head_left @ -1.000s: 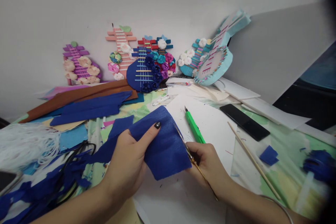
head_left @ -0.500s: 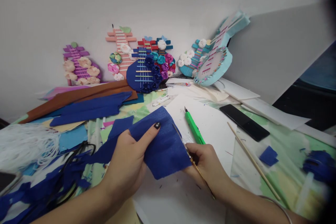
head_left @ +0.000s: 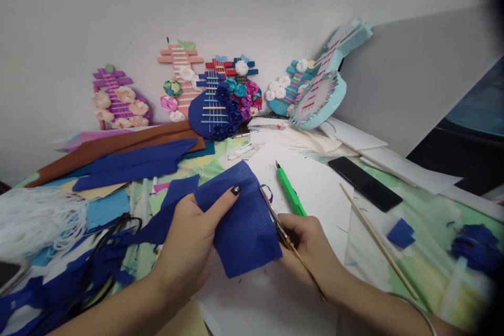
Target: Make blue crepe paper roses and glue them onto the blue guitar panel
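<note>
My left hand (head_left: 197,233) pinches a dark blue piece of crepe paper (head_left: 248,226), thumb on top and the other fingers beneath it. Scissors (head_left: 284,236) with gold-coloured handles are in my right hand (head_left: 311,247), their blades lying along the paper's right edge. A thin curled strip (head_left: 268,191) of the same blue stands off that edge near the blade tips. Just beyond my right hand a green craft knife (head_left: 290,189) rests on white sheets (head_left: 323,178). My right fingertips are partly hidden behind the paper and scissors.
Decorated paper guitars (head_left: 212,110) lean against the wall. A black phone (head_left: 364,184), a wooden stick (head_left: 378,239) and a small blue scrap (head_left: 400,233) lie to the right. White string (head_left: 43,220) and blue strips (head_left: 74,278) heap up on the left.
The scissors have moved along the paper's right edge, and a thin strip now curls away from it. The paper has tilted slightly, its lower end shifting left. Both hands keep their hold.
</note>
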Demonstrator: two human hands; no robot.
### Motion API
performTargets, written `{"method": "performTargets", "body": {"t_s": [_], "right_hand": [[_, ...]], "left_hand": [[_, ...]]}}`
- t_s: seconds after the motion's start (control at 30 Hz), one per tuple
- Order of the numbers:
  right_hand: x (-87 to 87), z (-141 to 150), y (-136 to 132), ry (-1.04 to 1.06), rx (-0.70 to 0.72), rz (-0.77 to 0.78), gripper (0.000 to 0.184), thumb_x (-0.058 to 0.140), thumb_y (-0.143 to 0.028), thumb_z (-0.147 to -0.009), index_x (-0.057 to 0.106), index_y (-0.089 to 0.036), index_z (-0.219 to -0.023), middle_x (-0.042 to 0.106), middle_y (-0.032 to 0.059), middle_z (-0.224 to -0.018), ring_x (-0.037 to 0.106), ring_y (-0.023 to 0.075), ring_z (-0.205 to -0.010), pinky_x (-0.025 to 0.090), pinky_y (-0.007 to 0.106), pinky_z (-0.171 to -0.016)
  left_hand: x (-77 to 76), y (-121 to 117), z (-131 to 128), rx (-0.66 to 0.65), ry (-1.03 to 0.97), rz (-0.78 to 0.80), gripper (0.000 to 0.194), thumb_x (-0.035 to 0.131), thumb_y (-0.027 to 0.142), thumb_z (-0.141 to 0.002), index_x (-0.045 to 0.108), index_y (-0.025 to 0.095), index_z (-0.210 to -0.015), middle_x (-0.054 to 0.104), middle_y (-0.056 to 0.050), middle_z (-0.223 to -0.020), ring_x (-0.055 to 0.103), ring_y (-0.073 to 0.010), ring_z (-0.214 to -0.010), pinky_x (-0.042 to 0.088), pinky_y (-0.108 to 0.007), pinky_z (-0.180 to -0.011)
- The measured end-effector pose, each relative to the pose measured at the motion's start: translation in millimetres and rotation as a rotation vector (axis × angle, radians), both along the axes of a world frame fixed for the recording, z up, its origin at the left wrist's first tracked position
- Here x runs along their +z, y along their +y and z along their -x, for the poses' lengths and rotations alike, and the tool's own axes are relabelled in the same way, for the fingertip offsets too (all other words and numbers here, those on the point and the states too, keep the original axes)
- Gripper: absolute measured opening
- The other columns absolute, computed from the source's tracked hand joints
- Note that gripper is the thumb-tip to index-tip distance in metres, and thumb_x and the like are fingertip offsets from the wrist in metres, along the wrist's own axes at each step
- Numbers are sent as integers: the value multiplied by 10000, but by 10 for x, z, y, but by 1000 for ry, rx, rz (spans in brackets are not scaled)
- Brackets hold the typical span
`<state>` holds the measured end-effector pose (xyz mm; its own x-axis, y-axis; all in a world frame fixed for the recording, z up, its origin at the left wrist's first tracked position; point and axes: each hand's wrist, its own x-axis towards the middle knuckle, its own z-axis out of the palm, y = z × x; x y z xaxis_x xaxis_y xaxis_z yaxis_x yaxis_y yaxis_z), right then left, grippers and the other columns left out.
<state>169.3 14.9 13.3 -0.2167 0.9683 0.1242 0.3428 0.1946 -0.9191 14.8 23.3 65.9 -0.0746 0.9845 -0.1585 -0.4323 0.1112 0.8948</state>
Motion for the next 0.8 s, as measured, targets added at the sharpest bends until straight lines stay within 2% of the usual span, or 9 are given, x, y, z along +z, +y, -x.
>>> {"method": "performTargets", "body": {"t_s": [0.33,0.53,0.8], "right_hand": [[22,1,-21,77,47,48,171,563,-269,-697,473,-167,-594,337,-40,-565,273,79,-536,280,217,-494],[0,-10,-6,72,34,58,109,522,-194,-665,458,-170,-580,340,-43,-558,280,81,-531,257,220,-481],[-15,-9,-8,71,51,28,125,518,-162,-690,453,-170,-584,354,-49,-564,297,76,-532,285,213,-492]], "left_hand": [[24,-22,-17,-21,14,29,435,806,215,-626,686,146,-1039,744,-79,-899,709,-242,-782,592,-291,-630],[7,-34,-24,-49,40,42,383,795,225,-643,694,166,-1007,743,-74,-907,709,-254,-779,595,-320,-632],[-19,-38,-23,-53,121,49,321,783,275,-668,692,155,-952,743,-84,-849,705,-252,-672,590,-349,-590]]}}
